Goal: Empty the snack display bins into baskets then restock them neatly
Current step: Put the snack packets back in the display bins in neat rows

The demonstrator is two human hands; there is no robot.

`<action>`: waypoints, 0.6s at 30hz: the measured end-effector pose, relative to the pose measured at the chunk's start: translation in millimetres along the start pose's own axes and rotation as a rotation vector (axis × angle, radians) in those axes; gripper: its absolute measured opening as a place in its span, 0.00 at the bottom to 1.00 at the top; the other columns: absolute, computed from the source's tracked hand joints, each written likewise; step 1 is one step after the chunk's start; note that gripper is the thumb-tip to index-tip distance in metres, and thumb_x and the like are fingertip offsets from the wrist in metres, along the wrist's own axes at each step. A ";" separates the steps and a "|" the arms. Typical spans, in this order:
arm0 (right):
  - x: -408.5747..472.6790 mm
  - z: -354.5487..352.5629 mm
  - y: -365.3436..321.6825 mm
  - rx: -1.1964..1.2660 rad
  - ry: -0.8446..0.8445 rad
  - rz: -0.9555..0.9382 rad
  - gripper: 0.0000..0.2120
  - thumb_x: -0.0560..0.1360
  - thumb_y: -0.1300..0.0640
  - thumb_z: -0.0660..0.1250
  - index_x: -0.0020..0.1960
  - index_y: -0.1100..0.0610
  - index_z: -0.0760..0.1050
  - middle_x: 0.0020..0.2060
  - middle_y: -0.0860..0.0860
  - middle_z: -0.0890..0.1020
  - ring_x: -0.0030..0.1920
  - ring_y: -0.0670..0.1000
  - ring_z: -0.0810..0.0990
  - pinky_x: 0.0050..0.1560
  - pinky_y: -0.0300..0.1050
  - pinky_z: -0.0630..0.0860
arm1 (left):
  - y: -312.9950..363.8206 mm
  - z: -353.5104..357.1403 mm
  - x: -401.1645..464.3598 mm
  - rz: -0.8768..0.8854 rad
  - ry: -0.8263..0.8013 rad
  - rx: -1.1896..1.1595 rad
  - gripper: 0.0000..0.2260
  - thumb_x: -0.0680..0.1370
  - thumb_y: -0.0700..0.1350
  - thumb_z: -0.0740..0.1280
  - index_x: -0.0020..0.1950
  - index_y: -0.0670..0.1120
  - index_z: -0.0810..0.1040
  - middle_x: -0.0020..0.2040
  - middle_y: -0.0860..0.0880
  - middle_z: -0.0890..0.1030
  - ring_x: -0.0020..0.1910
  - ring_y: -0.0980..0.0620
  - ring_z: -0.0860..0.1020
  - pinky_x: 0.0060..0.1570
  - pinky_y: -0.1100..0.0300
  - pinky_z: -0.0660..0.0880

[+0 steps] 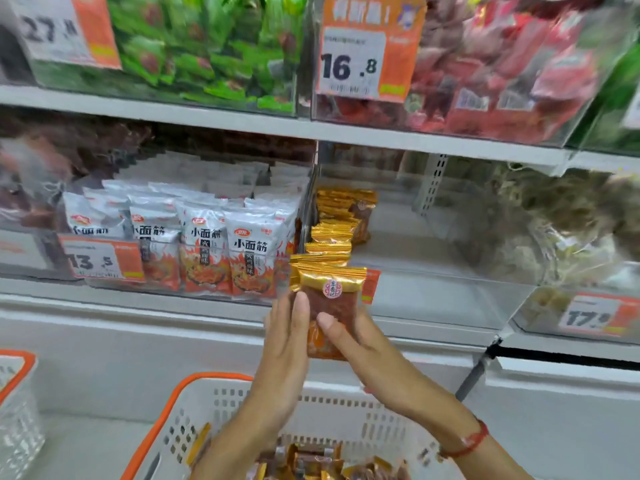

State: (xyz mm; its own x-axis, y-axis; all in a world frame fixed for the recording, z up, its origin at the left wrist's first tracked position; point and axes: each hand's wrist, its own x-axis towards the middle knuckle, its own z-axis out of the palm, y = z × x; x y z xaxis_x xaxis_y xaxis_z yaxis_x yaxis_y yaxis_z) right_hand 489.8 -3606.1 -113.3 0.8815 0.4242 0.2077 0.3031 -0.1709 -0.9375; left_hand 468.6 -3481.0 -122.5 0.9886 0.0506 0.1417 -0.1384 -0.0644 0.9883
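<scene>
Both hands are up at the clear bin (433, 299) on the middle shelf — the left hand (284, 348) and the right hand (349, 344) together holding a gold-topped snack packet (329, 306) upright at the bin's front. A short row of gold packets (332, 233) stands along its left wall, so restocking looks barely begun. Most of that bin is bare, and more packets (311, 462) wait below in the orange-rimmed basket (211, 379) — plenty left.
</scene>
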 end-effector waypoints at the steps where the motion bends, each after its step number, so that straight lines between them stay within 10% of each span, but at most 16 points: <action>1: 2.4 -3.8 -11.3 -0.007 0.052 -0.039 0.21 0.79 0.46 0.62 0.70 0.43 0.63 0.62 0.34 0.75 0.66 0.37 0.71 0.66 0.36 0.68 | 8.8 0.2 6.1 0.041 0.029 0.060 0.25 0.69 0.72 0.43 0.67 0.74 0.52 0.70 0.73 0.48 0.74 0.69 0.45 0.71 0.68 0.41; 5: 19.3 -37.1 -44.3 -0.080 0.202 -0.111 0.16 0.77 0.57 0.67 0.63 0.49 0.70 0.51 0.37 0.81 0.53 0.37 0.79 0.50 0.30 0.73 | 30.9 -10.1 51.2 0.350 0.022 0.480 0.18 0.67 0.78 0.38 0.56 0.87 0.48 0.68 0.76 0.49 0.71 0.67 0.48 0.71 0.63 0.45; 10: 43.9 -100.2 -35.7 -0.050 0.443 0.073 0.11 0.77 0.57 0.67 0.58 0.57 0.74 0.46 0.52 0.82 0.39 0.40 0.81 0.32 0.31 0.73 | 21.9 -33.8 106.9 0.498 0.034 0.957 0.47 0.66 0.81 0.37 0.79 0.56 0.37 0.78 0.59 0.34 0.73 0.64 0.31 0.73 0.61 0.31; 18: 130.3 -158.3 -0.2 -0.239 0.412 0.332 0.08 0.73 0.57 0.72 0.45 0.48 0.74 0.48 0.51 0.82 0.44 0.46 0.79 0.44 0.40 0.74 | 8.9 -32.4 128.1 0.558 0.018 1.106 0.56 0.63 0.84 0.47 0.80 0.50 0.40 0.80 0.55 0.44 0.77 0.61 0.39 0.75 0.56 0.34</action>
State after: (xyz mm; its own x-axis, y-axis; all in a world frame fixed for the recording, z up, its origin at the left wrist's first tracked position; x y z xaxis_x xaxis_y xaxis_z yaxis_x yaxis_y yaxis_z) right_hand 661.9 -3691.6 -41.9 0.9970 -0.0593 0.0494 0.0173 -0.4523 -0.8917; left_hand 592.1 -3442.8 -93.7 0.8086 -0.2405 0.5370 -0.4071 -0.8876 0.2155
